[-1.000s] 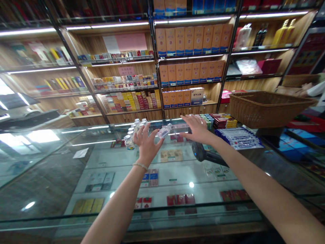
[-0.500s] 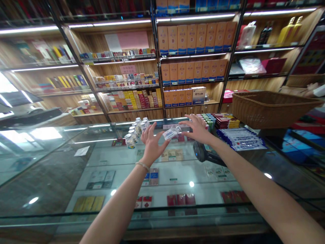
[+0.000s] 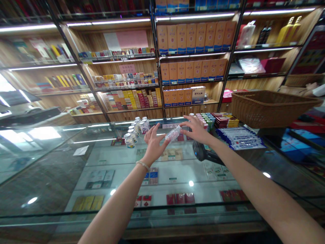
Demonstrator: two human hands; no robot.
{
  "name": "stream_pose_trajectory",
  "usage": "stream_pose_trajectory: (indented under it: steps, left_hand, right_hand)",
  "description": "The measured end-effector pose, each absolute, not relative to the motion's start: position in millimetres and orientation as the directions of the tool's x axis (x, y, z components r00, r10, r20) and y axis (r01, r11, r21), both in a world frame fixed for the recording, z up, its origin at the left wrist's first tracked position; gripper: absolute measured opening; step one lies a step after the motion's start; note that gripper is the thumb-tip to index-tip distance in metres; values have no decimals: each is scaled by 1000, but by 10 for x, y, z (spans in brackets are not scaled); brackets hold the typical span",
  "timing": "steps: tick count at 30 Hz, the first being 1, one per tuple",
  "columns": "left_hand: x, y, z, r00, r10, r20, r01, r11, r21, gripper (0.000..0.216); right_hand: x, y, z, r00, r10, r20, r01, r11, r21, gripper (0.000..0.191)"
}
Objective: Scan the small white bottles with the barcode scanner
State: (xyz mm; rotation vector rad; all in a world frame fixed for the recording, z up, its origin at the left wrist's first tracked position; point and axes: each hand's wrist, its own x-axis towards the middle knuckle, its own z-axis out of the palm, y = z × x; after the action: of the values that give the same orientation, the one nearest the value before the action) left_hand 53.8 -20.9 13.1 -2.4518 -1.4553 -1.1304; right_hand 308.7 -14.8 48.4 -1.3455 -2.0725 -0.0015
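A small clear bottle (image 3: 173, 133) with a white label lies sideways in the air between my two hands, over the far part of the glass counter (image 3: 50, 176). My left hand (image 3: 153, 144) pinches its left end with the thumb, the other fingers spread upward. The fingertips of my right hand (image 3: 196, 128) hold its right end. A cluster of several similar small bottles (image 3: 135, 129) stands on the counter just left of my left hand.
A black barcode scanner (image 3: 203, 152) lies under my right forearm. A wicker basket (image 3: 269, 106) sits at the right, with blue packets (image 3: 240, 138) and stacked small boxes (image 3: 218, 120) beside it. Shelves of boxes fill the back wall. A paper slip (image 3: 80, 150) lies at the left.
The bottle has shifted right and a little up, from my left fingertips to between both hands. My right hand has closed its fingertips on the bottle's right end.
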Motion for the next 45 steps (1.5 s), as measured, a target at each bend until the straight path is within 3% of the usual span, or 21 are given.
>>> stream_pose_trajectory:
  steps: [10, 15, 22, 36, 45]
  left_hand:
    - [533, -216, 147, 372, 758, 535, 727, -597, 341, 49]
    - [563, -270, 178, 288, 738, 611, 812, -526, 253, 39]
    - [695, -375, 231, 236, 675, 699, 879, -454, 143, 61]
    - [745, -380, 230, 235, 718, 655, 854, -474, 213, 29]
    - [744, -336, 186, 176, 734, 656, 865, -433, 253, 21]
  right_hand:
    - [3102, -208, 500, -290, 823, 489, 787, 496, -367, 44]
    - [3024, -259, 636, -243, 813, 529, 820, 463, -335, 43]
    - [2812, -293, 827, -159, 766, 623, 911, 357, -206, 47]
    - [2583, -344, 879, -174, 767, 618, 924, 343, -166, 53]
    - [2617, -391, 882, -203, 754, 624, 908, 384, -169, 54]
